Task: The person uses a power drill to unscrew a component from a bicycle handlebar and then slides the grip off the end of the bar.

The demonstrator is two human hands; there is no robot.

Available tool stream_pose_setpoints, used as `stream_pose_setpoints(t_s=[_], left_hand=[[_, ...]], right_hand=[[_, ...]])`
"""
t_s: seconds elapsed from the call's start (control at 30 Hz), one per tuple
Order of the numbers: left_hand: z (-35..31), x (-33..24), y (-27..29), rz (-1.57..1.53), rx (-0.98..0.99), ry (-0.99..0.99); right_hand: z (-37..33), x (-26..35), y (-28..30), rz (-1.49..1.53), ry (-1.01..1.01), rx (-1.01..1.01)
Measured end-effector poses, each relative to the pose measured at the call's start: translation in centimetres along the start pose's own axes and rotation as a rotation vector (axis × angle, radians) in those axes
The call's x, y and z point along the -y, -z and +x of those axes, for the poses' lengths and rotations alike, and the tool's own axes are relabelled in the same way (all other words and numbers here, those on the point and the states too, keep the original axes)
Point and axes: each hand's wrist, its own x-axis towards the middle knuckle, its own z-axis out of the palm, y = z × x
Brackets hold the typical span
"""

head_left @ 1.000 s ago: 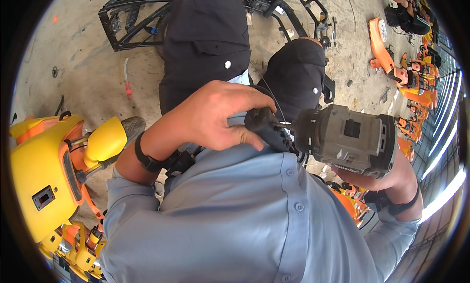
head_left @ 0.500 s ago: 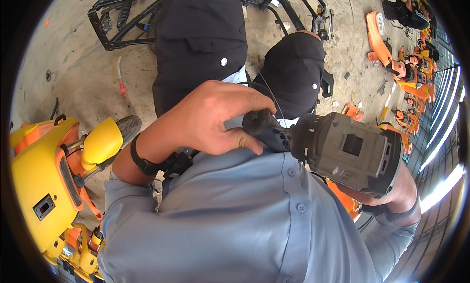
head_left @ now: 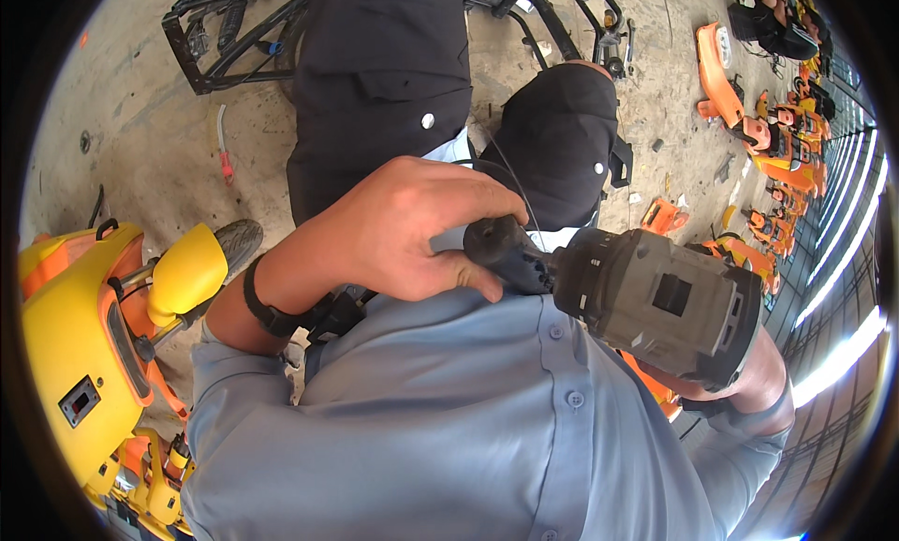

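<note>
A grey and black cordless power tool point(head_left: 660, 302) is held up in front of my right side. My right hand point(head_left: 709, 389) is mostly hidden behind it, with the forearm coming up from the lower right. My left hand point(head_left: 412, 227) reaches across my body, thumb and fingers curled around a dark round-ended piece point(head_left: 494, 240) at the tool's left end. How that piece joins the tool is hard to make out. A black strap circles my left wrist.
A black metal frame point(head_left: 234, 78) lies beyond my knees. Yellow and orange vehicle bodywork point(head_left: 89, 354) stands close on my left. Several orange parts point(head_left: 719, 78) lie on the floor at right, near another person point(head_left: 773, 26). A red-ended tool point(head_left: 226, 162) lies left of my legs.
The tool's rear end has dipped slightly, with the right forearm shifting along. My left hand keeps its hold on the dark piece. The whole view has shifted a little.
</note>
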Motion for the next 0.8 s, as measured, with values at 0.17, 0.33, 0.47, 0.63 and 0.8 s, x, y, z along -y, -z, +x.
stream_pose_setpoints(t_s=[0.17,0.33,0.47,0.63,0.8], left_hand=[[-0.1,0.1,0.0,-0.026,-0.003,-0.004],[0.0,0.2,-0.1,-0.035,-0.011,-0.011],[-0.1,0.1,0.0,-0.033,0.001,-0.006],[-0.1,0.2,-0.1,-0.043,-0.007,-0.001],[0.1,0.3,0.0,-0.038,0.004,-0.006]], right_hand=[[0.4,-0.4,-0.5,0.044,0.062,-0.039],[1.0,-0.1,-0.8,-0.03,0.037,-0.046],[1.2,-0.1,-0.7,-0.026,0.045,-0.031],[1.3,0.6,-1.0,0.079,-0.024,-0.06],[1.5,-0.2,-1.1,-0.008,0.012,-0.02]])
